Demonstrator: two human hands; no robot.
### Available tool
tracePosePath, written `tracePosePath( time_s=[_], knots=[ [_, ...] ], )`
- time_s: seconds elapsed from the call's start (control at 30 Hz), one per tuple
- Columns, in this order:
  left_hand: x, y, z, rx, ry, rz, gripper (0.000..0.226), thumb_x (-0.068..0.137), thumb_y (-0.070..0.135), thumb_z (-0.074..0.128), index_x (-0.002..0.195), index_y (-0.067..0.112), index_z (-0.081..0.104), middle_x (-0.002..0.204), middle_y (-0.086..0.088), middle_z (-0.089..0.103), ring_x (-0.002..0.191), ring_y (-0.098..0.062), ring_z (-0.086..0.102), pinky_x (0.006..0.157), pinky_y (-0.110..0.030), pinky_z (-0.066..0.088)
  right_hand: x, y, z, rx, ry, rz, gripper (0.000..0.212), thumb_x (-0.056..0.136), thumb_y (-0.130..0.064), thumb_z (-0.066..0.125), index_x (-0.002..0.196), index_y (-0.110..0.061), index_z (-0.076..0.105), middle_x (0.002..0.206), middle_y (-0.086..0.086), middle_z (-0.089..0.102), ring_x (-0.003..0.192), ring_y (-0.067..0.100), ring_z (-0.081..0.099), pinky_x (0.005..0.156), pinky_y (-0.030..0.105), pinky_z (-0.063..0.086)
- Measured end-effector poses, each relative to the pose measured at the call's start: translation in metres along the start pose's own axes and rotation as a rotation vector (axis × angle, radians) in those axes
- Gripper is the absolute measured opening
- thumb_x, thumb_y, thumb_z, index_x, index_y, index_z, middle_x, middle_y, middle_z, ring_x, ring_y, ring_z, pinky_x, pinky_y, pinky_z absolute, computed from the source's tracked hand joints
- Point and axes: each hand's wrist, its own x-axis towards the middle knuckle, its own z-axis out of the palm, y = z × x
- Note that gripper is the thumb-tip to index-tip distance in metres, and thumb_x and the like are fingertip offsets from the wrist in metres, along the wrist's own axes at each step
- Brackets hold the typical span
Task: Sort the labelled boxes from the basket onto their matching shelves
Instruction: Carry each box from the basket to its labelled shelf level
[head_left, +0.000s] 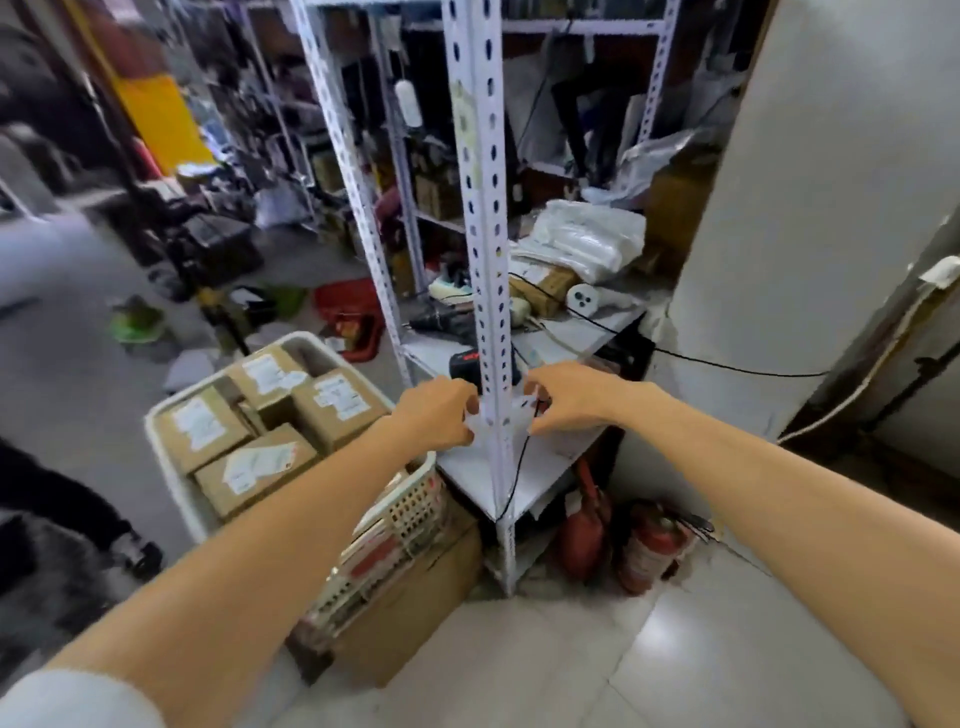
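Observation:
A white plastic basket (171, 483) stands at lower left on a cardboard box and holds several brown labelled boxes (254, 465). Straight ahead is a white perforated-steel shelf unit (483, 208). My left hand (436, 415) and my right hand (563, 397) meet at the front upright just above the low shelf board (467, 467). Both pinch a small white piece of paper or label (511, 418) that wraps around the post. What is printed on it is too blurred to read.
The low shelf carries a black tool, a cable, white bags (582, 239) and a taped parcel. Two red fire extinguishers (649, 545) stand on the tiled floor under the shelf's right side. A white wall (805, 208) is at right. Clutter, a red tray (348, 306) and someone's dark leg (67, 509) lie to the left.

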Motion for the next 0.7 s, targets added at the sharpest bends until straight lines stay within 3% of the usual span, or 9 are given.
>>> tracePosePath(
  time_s=[0.2,0.3,0.43,0.57,0.7],
  knots=[
    [-0.063,-0.054,0.034,-0.056,0.069,-0.284,0.035,0.081,0.025,0.068,0.114,0.016,0.062,0.108,-0.005,0.065,0.099,-0.026,0.060,0.077,-0.037,0.052,0.050,-0.084,0.028,-0.011,-0.067,-0.231,0.059,0.087,-0.033,0.069,0.133,-0.005,0.045,0.133,0.012,0.049,0.118,0.029,0.051,0.097,0.040,0.045],
    [-0.090,-0.082,0.041,-0.089,0.125,-0.385,0.037,0.083,0.023,0.068,0.117,0.017,0.056,0.110,0.001,0.059,0.102,-0.024,0.056,0.076,-0.035,0.048,0.074,-0.127,0.043,-0.044,-0.088,-0.326,0.052,0.083,-0.030,0.072,0.125,-0.010,0.050,0.121,0.001,0.055,0.109,0.023,0.054,0.090,0.036,0.047],
    [-0.131,-0.133,0.049,-0.105,0.185,-0.525,0.029,0.079,0.034,0.069,0.102,0.020,0.057,0.103,-0.002,0.062,0.095,-0.023,0.058,0.072,-0.035,0.050,0.099,-0.181,0.062,-0.099,-0.129,-0.424,0.055,0.083,-0.031,0.072,0.127,-0.010,0.047,0.120,0.005,0.053,0.103,0.022,0.050,0.079,0.030,0.039],
    [-0.155,-0.187,0.042,-0.126,0.154,-0.610,0.032,0.083,0.022,0.064,0.114,0.018,0.060,0.113,-0.002,0.061,0.102,-0.021,0.057,0.071,-0.029,0.044,0.121,-0.223,0.065,-0.111,-0.154,-0.460,0.054,0.083,-0.028,0.073,0.129,-0.011,0.048,0.126,0.008,0.055,0.114,0.025,0.053,0.093,0.034,0.045],
    [-0.152,-0.235,0.016,-0.197,0.198,-0.651,0.038,0.081,0.023,0.072,0.117,0.019,0.059,0.115,-0.002,0.062,0.102,-0.022,0.058,0.079,-0.033,0.051,0.155,-0.244,0.049,-0.137,-0.116,-0.457,0.054,0.081,-0.031,0.073,0.126,-0.010,0.051,0.124,0.010,0.058,0.110,0.025,0.055,0.093,0.037,0.048]
  ],
)
